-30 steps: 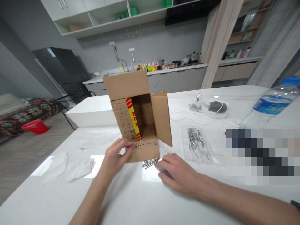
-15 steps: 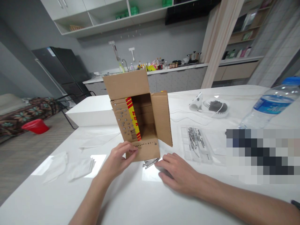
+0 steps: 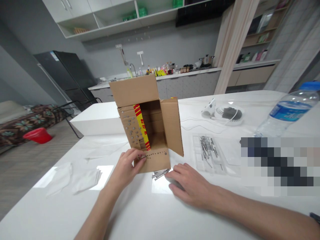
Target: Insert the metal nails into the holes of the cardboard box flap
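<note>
Cardboard box [image 3: 150, 126] standing on the white table [image 3: 140, 213], near the middle, long axis upright, open side turned toward the camera. Top flap [image 3: 134, 89] raised and leaning back, right flap [image 3: 172, 125] swung out to the right, bottom flap [image 3: 155, 160] folded down toward the near edge. Strip of yellow and red tape [image 3: 142, 126] running top to bottom along the left flap. Rows of small metal heads dotted over the left flap and in a line across the bottom flap.

Left hand [image 3: 127, 166] at the near left corner of the bottom flap, thumb and forefinger pinched together at the first dot of that line; too small to tell what sits between them. Right hand [image 3: 190, 183] lying palm down on the table just right of the box, fingers loosely spread, holding nothing, fingertips just beside a small bundle of nails [image 3: 160, 173] lying flat, long axis running left to right, against the foot of the box.

Further right, a clear plastic tray [image 3: 220, 163] with more nails. Beyond it a white round dish [image 3: 231, 115] with a dark lump and a thin white cable. Far right, a water bottle [image 3: 290, 110] tilted. Left, folded white cloths [image 3: 75, 178]. Behind the box, a white slab [image 3: 97, 118].
</note>
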Action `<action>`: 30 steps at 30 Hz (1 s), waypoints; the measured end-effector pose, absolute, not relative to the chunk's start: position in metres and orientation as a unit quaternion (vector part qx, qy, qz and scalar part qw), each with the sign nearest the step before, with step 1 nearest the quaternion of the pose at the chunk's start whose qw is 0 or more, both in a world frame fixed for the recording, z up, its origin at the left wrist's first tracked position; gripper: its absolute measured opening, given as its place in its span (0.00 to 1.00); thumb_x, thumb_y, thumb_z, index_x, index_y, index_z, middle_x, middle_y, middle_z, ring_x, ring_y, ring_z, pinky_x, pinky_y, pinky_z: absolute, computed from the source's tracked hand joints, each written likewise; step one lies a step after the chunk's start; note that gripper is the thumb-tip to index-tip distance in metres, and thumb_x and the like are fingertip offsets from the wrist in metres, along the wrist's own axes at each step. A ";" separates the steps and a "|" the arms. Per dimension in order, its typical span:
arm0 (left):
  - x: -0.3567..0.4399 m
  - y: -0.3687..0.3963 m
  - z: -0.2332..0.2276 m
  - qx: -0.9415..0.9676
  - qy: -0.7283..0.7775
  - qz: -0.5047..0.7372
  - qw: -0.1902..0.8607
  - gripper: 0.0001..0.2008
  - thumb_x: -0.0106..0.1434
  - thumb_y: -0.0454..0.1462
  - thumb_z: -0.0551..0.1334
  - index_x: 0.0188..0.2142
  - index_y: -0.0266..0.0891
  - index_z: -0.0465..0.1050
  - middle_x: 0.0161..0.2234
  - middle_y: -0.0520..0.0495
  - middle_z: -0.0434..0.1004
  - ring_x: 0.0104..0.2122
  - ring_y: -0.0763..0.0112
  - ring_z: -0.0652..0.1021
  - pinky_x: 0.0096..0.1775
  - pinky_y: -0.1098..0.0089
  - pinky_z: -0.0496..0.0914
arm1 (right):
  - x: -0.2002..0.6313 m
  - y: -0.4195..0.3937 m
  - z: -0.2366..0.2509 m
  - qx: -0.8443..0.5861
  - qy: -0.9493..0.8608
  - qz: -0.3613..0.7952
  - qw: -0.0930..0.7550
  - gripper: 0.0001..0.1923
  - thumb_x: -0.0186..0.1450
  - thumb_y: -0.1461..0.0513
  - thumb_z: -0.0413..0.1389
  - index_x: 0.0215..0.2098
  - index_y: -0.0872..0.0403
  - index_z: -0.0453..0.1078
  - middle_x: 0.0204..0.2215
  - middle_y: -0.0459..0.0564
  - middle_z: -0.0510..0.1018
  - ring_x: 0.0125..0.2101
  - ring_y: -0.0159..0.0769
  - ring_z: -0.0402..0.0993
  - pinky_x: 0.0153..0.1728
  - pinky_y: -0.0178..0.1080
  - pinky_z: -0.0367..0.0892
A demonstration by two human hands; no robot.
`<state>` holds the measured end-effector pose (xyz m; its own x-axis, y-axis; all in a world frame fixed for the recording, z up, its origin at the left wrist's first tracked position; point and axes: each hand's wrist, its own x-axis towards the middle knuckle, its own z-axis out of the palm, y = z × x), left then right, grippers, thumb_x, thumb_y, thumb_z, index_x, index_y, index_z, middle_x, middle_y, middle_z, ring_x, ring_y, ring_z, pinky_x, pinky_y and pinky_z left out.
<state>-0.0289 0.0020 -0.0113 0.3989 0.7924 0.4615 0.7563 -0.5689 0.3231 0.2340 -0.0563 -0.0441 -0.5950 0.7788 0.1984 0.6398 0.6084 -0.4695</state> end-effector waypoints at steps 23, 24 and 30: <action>0.013 -0.021 -0.020 0.915 0.358 0.171 0.069 0.07 0.68 0.38 0.60 0.35 0.41 0.76 0.33 0.47 0.76 0.36 0.63 0.75 0.41 0.62 0.68 | 0.233 -0.055 -0.046 -0.402 -0.873 0.180 0.211 0.10 0.68 0.64 0.53 0.46 0.53 0.72 0.36 0.50 0.74 0.38 0.40 0.69 0.41 0.42 0.58; 0.014 -0.022 -0.021 0.917 0.357 0.164 0.070 0.07 0.68 0.38 0.60 0.35 0.41 0.76 0.33 0.47 0.76 0.36 0.63 0.75 0.41 0.62 0.68 | 0.233 -0.055 -0.046 -0.401 -0.873 0.180 0.212 0.10 0.67 0.64 0.53 0.45 0.53 0.72 0.35 0.50 0.74 0.38 0.39 0.69 0.41 0.42 0.58; 0.015 -0.021 -0.026 0.919 0.361 0.143 0.074 0.05 0.67 0.37 0.61 0.35 0.42 0.75 0.33 0.48 0.77 0.36 0.63 0.76 0.41 0.62 0.68 | 0.233 -0.055 -0.045 -0.404 -0.872 0.181 0.208 0.09 0.67 0.64 0.52 0.44 0.54 0.72 0.35 0.50 0.74 0.37 0.39 0.68 0.41 0.42 0.58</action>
